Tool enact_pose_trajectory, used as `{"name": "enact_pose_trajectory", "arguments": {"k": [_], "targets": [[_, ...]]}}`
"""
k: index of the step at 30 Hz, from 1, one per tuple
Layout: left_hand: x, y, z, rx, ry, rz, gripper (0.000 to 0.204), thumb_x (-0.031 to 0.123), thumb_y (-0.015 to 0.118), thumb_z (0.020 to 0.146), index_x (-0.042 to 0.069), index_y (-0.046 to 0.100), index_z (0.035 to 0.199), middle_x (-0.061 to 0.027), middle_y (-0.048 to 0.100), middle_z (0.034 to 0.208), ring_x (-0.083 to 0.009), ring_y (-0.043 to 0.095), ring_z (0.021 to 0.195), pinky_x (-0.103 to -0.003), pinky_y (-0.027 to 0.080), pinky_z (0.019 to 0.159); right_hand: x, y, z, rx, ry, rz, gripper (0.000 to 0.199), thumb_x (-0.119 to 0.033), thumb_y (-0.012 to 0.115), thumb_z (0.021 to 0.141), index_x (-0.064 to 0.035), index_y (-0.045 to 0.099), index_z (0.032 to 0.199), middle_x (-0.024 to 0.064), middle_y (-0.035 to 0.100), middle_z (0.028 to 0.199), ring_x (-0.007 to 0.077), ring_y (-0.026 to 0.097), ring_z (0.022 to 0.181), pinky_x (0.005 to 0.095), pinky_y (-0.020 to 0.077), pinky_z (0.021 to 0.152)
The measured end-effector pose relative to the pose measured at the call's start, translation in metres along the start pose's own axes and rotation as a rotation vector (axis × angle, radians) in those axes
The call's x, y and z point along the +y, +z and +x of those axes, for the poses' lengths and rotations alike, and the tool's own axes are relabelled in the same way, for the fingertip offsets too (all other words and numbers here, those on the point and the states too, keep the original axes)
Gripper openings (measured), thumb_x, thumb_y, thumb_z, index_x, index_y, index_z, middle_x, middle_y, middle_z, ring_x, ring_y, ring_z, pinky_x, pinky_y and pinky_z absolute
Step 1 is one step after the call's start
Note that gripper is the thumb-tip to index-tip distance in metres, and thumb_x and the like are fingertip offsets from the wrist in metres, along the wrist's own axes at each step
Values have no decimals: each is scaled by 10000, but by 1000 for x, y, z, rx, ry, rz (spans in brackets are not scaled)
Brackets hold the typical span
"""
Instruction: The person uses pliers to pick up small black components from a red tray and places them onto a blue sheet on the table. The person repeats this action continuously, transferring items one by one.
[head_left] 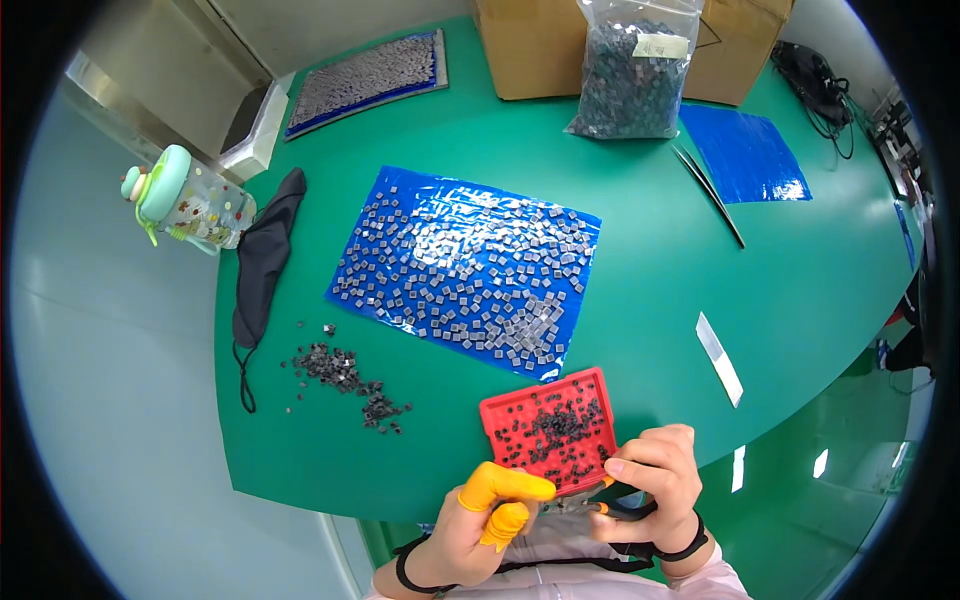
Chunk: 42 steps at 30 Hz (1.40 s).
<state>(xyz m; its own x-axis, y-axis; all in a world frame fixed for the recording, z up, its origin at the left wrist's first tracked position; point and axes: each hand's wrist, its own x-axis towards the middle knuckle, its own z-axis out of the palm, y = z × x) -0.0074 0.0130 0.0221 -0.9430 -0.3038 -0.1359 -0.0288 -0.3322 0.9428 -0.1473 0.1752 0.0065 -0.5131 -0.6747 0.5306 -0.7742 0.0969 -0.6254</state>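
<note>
Orange-and-black-handled pliers (597, 507), grasped by the right hand (660, 480), could slip and jolt the lower-centre red plastic tray (515, 399); left hand (472, 530), hold unclear.

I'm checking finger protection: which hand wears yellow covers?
The left hand, with yellow covers on two of its digits. The right hand, holding a tool with black-and-orange handles, shows no such covers.
</note>
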Motion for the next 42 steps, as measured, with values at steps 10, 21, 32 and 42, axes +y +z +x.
{"name": "enact_pose_trajectory", "arguments": {"k": [10, 21, 32, 42], "targets": [[3, -2, 17, 82, 291, 260, 225, -88, 714, 721, -30, 675, 935, -145, 688, 959, -211, 672, 851, -280, 539, 704, 4, 0, -3, -15, 47, 55, 513, -290, 786, 605, -111, 608, 1052, 14, 605, 888, 207, 529, 774, 348, 369, 703], [-7, 4, 20, 106, 431, 390, 236, -106, 643, 665, 7, 627, 872, -77, 605, 792, -224, 559, 686, -321, 453, 609, 4, 2, -3, -25, 20, 21, 464, -344, 765, 636, -114, 655, 1024, 15, 612, 902, 201, 527, 777, 344, 369, 680], [-10, -6, 22, -102, 359, 498, 85, 61, 613, 771, 8, 583, 829, -72, 520, 720, -252, 454, 601, -331, 377, 549, 3, 1, -2, -17, 5, -9, 451, -350, 766, 619, -125, 670, 998, 7, 613, 875, 193, 515, 763, 333, 360, 661], [2, 11, 17, 202, 94, -24, 204, 128, 543, 948, -16, 594, 1082, -154, 650, 977, -183, 631, 815, -278, 510, 723, 2, 4, -4, 19, 44, -44, 477, -349, 767, 642, -123, 633, 1040, 6, 613, 875, 197, 512, 753, 347, 350, 677]]}}
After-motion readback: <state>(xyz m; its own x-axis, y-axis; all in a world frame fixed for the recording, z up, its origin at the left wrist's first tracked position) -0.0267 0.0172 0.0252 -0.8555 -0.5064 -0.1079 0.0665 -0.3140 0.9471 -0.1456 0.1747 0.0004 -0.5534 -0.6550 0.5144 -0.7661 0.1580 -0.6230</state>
